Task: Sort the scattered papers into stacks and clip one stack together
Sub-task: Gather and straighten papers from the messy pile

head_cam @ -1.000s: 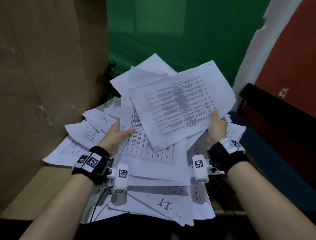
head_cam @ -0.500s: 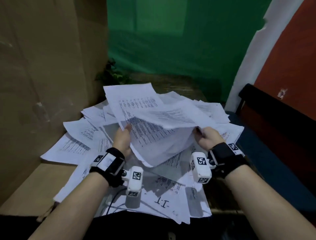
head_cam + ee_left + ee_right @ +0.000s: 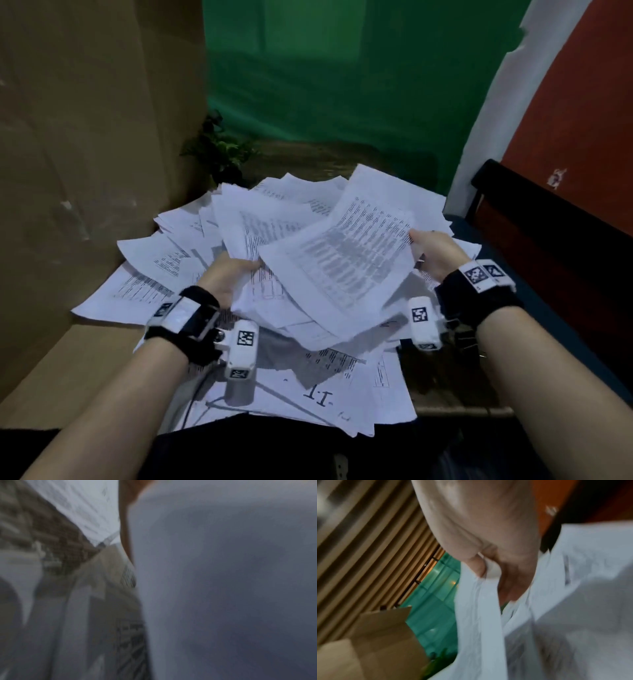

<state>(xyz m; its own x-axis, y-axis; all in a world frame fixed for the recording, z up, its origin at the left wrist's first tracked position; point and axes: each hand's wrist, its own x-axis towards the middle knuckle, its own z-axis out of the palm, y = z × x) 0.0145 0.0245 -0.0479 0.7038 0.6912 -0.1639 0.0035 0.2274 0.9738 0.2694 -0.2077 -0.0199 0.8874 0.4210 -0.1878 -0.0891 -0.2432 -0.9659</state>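
White printed sheets (image 3: 147,284) lie scattered in a heap over the table. Above the heap I hold a loose bundle of papers (image 3: 329,270) with both hands, its sheets fanned and tilted. My left hand (image 3: 239,270) grips the bundle's left edge, thumb on top. At the right edge my right hand (image 3: 421,246) does the same. In the right wrist view the thumb and fingers (image 3: 479,566) pinch the sheets' edge (image 3: 477,615). The left wrist view is blurred, with paper (image 3: 223,574) filling most of it. What look like black binder clips (image 3: 462,337) lie by my right wrist.
A cardboard wall (image 3: 85,171) stands along the left and a green cloth (image 3: 325,85) hangs behind. A small plant (image 3: 219,150) sits at the back left corner. Dark furniture (image 3: 548,240) runs along the right. The table's front edge (image 3: 459,407) shows at bottom right.
The bundle, held up high a second ago, came down onto the heap. Now it is a little higher and further right, with both hands still gripping its edges.
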